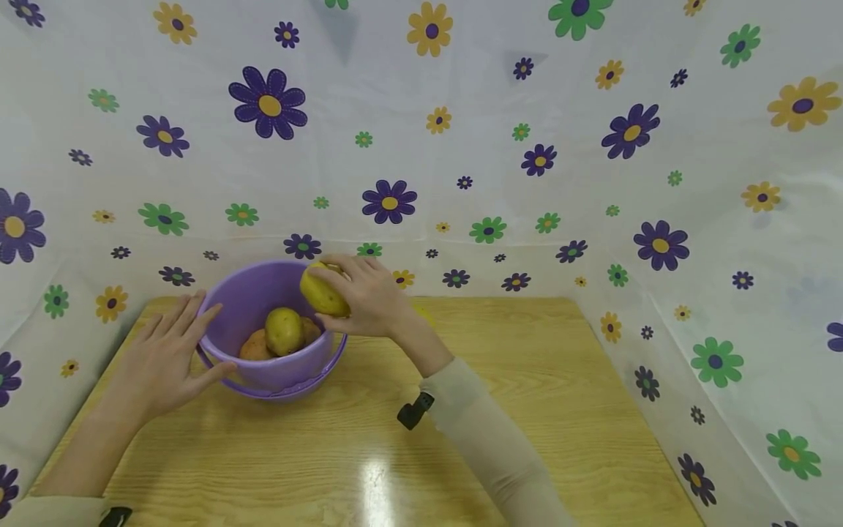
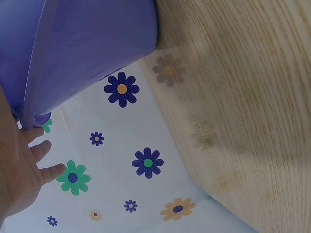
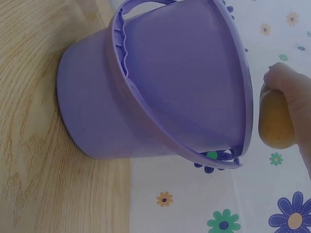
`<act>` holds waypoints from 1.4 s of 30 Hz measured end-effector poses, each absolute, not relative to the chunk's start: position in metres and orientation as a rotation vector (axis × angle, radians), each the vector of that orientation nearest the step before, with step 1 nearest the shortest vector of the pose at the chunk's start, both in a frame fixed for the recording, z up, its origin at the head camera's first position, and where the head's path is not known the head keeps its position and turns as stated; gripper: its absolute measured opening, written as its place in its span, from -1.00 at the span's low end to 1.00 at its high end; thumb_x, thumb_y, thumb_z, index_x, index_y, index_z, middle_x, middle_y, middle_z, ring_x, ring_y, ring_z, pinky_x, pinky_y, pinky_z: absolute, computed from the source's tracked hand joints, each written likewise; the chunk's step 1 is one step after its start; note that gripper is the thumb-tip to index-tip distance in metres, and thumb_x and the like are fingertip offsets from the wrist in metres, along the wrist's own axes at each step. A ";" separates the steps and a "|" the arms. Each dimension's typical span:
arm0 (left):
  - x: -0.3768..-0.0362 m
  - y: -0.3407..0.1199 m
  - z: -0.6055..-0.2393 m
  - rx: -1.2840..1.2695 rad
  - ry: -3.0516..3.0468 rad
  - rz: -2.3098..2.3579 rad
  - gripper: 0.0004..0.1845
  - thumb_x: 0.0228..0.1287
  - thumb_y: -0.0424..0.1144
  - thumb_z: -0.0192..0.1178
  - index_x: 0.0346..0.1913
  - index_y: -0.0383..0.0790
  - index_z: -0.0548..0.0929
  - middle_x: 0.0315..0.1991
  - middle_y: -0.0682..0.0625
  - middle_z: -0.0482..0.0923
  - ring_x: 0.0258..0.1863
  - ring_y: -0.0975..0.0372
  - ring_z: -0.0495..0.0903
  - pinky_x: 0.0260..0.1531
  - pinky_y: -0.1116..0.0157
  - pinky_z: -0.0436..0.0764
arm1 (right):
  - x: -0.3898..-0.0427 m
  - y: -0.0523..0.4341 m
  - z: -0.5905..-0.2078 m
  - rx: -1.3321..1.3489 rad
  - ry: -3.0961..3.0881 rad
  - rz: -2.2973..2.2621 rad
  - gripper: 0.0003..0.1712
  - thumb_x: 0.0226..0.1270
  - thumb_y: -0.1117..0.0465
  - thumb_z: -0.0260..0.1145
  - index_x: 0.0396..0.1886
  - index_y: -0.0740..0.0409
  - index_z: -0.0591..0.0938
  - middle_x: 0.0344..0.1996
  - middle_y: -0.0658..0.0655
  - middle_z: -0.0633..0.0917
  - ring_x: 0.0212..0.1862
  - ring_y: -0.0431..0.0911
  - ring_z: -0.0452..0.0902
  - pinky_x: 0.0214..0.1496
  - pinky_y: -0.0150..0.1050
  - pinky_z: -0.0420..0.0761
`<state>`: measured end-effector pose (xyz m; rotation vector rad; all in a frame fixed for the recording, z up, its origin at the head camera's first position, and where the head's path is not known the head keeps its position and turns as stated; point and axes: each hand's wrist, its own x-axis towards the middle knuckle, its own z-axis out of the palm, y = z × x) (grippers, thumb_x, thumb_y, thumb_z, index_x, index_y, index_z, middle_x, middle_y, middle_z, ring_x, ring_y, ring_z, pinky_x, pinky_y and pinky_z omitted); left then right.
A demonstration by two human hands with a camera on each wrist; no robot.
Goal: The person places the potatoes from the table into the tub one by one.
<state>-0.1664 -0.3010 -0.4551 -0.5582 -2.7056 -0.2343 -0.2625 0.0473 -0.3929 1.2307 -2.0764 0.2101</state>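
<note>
A purple bucket (image 1: 263, 375) stands upright on the table, its handle (image 3: 171, 141) hanging down round the near side. Inside it lie a yellowish potato (image 1: 285, 331) and browner ones (image 1: 255, 347), partly hidden by it and the wall. My right hand (image 1: 372, 296) grips another yellow potato (image 1: 321, 290) over the bucket's right rim; in the right wrist view this potato is apart from the rim. On the opposite side, my left hand (image 1: 161, 362) has its fingers spread and fairly straight at the rim. The left wrist view shows those fingers beside the rim and handle joint.
The wooden table (image 1: 408, 410) extends to the right and front of the bucket. A white flowered cloth (image 1: 461, 161) rises behind it and along both sides. Something small and yellow (image 1: 424, 315) shows behind my right wrist, mostly hidden.
</note>
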 end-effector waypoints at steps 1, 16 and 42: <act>-0.166 -0.301 -0.455 -0.558 -2.704 -0.234 0.06 0.32 0.38 0.23 0.66 -0.23 0.20 0.74 -0.26 -0.07 0.72 -0.19 0.00 0.55 -0.34 0.18 | -0.262 0.046 -0.393 1.233 -2.080 0.201 -0.20 0.18 -0.26 0.50 0.36 -0.02 0.59 0.29 0.13 0.65 0.22 0.00 0.69 0.30 -0.13 0.68; -0.166 -0.301 -0.455 -0.559 -2.706 -0.242 0.06 0.31 0.37 0.26 0.66 -0.21 0.20 0.74 -0.25 -0.07 0.74 -0.15 -0.05 0.52 -0.37 0.21 | -0.266 0.026 -0.392 1.275 -2.115 0.063 -0.21 0.23 -0.29 0.44 0.39 -0.07 0.57 0.32 0.09 0.65 0.26 -0.01 0.67 0.40 -0.13 0.63; -0.166 -0.302 -0.453 -0.558 -2.722 -0.237 0.06 0.33 0.37 0.24 0.67 -0.21 0.18 0.75 -0.24 -0.10 0.73 -0.19 -0.02 0.50 -0.40 0.22 | -0.279 0.002 -0.382 1.362 -2.400 -0.144 -0.18 0.32 -0.29 0.39 0.48 -0.11 0.47 0.36 0.05 0.56 0.27 -0.03 0.62 0.40 -0.12 0.60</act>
